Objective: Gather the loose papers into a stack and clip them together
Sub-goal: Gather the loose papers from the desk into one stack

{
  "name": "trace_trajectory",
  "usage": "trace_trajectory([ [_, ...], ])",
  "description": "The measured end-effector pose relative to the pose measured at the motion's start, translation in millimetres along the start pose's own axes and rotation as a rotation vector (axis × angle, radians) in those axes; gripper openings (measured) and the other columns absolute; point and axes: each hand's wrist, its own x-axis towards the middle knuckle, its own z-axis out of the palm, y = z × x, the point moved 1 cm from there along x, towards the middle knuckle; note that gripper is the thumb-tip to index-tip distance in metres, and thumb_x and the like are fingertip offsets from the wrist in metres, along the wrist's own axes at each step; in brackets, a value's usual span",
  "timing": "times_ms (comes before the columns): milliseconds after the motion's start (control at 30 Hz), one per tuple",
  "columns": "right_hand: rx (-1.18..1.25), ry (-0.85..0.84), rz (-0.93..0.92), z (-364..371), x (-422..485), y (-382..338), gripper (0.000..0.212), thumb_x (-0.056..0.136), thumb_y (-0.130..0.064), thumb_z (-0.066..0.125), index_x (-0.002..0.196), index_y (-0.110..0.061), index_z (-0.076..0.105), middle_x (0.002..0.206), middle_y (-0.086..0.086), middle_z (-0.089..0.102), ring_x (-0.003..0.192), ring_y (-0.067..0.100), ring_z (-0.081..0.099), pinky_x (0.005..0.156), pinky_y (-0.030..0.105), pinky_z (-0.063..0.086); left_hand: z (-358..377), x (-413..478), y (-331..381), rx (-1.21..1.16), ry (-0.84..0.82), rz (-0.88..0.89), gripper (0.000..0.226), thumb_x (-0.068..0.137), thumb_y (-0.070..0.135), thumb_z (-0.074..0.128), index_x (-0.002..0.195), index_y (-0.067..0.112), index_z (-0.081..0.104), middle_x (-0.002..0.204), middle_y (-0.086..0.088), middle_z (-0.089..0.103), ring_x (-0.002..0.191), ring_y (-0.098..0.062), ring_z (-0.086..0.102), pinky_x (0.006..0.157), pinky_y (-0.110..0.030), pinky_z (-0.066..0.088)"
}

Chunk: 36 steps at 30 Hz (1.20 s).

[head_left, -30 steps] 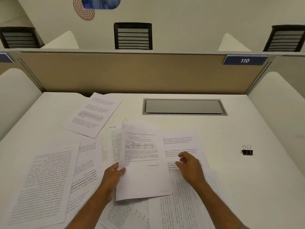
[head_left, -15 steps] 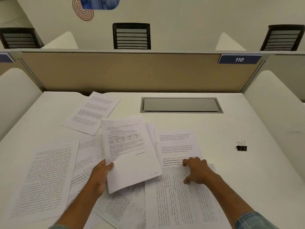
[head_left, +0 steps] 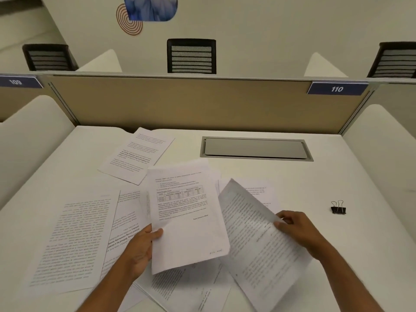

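Observation:
My left hand (head_left: 140, 248) grips the left edge of a small stack of papers (head_left: 186, 221), its top sheet printed with a table, held above the desk. My right hand (head_left: 295, 229) pinches the right edge of a text sheet (head_left: 254, 239) that is lifted and tilted beside the stack. Several loose printed papers lie on the white desk: one large sheet at the left (head_left: 72, 242), one at the back left (head_left: 137, 157), others under my hands (head_left: 180, 287). A black binder clip (head_left: 338, 208) sits alone on the desk to the right.
A grey metal cable hatch (head_left: 255, 149) is set into the desk at the back. A tan divider panel (head_left: 180, 104) with a "110" label (head_left: 337, 88) closes the far edge. White side partitions (head_left: 29, 140) flank the desk. Black chairs (head_left: 191, 56) stand beyond.
My right hand, which pressed flat on a sheet at the desk, has picked that sheet up by its edge and tilted it. The left hand's stack has shifted slightly right.

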Motion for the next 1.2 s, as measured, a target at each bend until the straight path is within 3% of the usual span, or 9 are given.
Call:
trace_trajectory([
  [167, 0.383, 0.066, 0.134, 36.9, -4.5, 13.7, 0.014, 0.09, -0.006, 0.071, 0.103, -0.003, 0.075, 0.094, 0.016, 0.08, 0.089, 0.037, 0.077, 0.075, 0.039, 0.062, 23.2, -14.1, -10.4, -0.043, -0.054, -0.035, 0.038, 0.099, -0.001, 0.057, 0.134, 0.011, 0.062, 0.128, -0.014, 0.071, 0.118, -0.038, 0.065, 0.107, -0.056, 0.048],
  [400, 0.634, 0.097, 0.273, 109.8, -27.4, 16.7, 0.012, 0.089, -0.004, 0.071, 0.1, -0.007, 0.076, 0.091, 0.012, 0.081, 0.078, 0.03, 0.076, 0.073, 0.039, 0.064, 43.8, -26.4, -22.1, 0.023, -0.092, -0.05, 0.023, 0.097, 0.0, 0.06, 0.112, 0.014, 0.072, 0.101, -0.005, 0.082, 0.096, -0.028, 0.075, 0.075, -0.039, 0.061],
  [533, 0.713, 0.172, 0.331, 138.5, -35.8, 14.1, 0.011, 0.091, -0.014, 0.072, 0.099, -0.008, 0.077, 0.097, 0.013, 0.081, 0.083, 0.03, 0.074, 0.082, 0.046, 0.062, 43.5, -30.4, -25.3, 0.106, -0.084, -0.046, 0.026, 0.1, 0.003, 0.058, 0.114, 0.02, 0.072, 0.108, -0.004, 0.081, 0.095, -0.026, 0.078, 0.075, -0.038, 0.062],
  [633, 0.812, 0.171, 0.355, 148.1, -42.4, -0.2, 0.018, 0.101, -0.032, 0.057, 0.102, -0.022, 0.073, 0.104, 0.003, 0.078, 0.095, 0.024, 0.071, 0.096, 0.047, 0.057, 39.6, -34.9, -24.1, 0.198, -0.051, -0.018, 0.027, 0.101, 0.006, 0.057, 0.117, 0.022, 0.07, 0.109, -0.003, 0.081, 0.096, -0.027, 0.078, 0.075, -0.039, 0.063],
  [700, 0.727, 0.143, 0.305, 147.7, -44.9, -8.5, 0.016, 0.102, -0.039, 0.055, 0.106, -0.031, 0.069, 0.106, -0.011, 0.073, 0.096, 0.013, 0.069, 0.095, 0.039, 0.054, 38.4, -37.5, -23.8, 0.282, -0.028, 0.007, 0.028, 0.101, 0.006, 0.057, 0.118, 0.024, 0.069, 0.117, -0.004, 0.078, 0.099, -0.027, 0.076, 0.082, -0.041, 0.062],
  [833, 0.452, 0.087, 0.26, 154.9, -41.0, -4.5, 0.031, 0.098, -0.008, 0.06, 0.128, -0.014, 0.067, 0.122, 0.004, 0.073, 0.102, 0.021, 0.071, 0.085, 0.031, 0.059, 39.7, -41.2, -21.5, 0.344, 0.016, 0.074, 0.053, 0.097, 0.001, 0.061, 0.142, 0.027, 0.051, 0.133, 0.0, 0.064, 0.109, -0.021, 0.067, 0.092, -0.036, 0.057],
  [933, 0.36, 0.171, 0.227, 156.3, -46.7, -4.4, 0.039, 0.096, -0.001, 0.054, 0.134, -0.008, 0.063, 0.129, 0.005, 0.069, 0.113, 0.025, 0.066, 0.096, 0.034, 0.053, 41.4, -44.8, -21.0, 0.293, -0.024, 0.002, 0.042, 0.095, -0.001, 0.064, 0.13, 0.021, 0.057, 0.121, 0.001, 0.069, 0.097, -0.02, 0.071, 0.071, -0.028, 0.059],
  [1033, 0.261, 0.258, 0.214, 158.7, -54.9, -3.0, 0.043, 0.097, -0.002, 0.055, 0.14, -0.007, 0.058, 0.136, 0.007, 0.064, 0.124, 0.027, 0.06, 0.11, 0.038, 0.045, 44.9, -45.6, -23.2, 0.297, -0.132, -0.088, 0.035, 0.093, 0.001, 0.066, 0.126, 0.012, 0.068, 0.107, -0.003, 0.081, 0.098, -0.027, 0.077, 0.077, -0.035, 0.062],
  [1200, 0.262, 0.288, 0.188, 156.3, -69.1, -4.7, 0.035, 0.098, -0.002, 0.056, 0.132, -0.005, 0.063, 0.111, 0.01, 0.068, 0.1, 0.026, 0.061, 0.087, 0.03, 0.046, 47.1, -41.2, -21.4, 0.316, -0.233, -0.15, 0.036, 0.092, 0.004, 0.068, 0.127, 0.015, 0.068, 0.111, -0.006, 0.08, 0.104, -0.031, 0.075, 0.089, -0.042, 0.061],
])
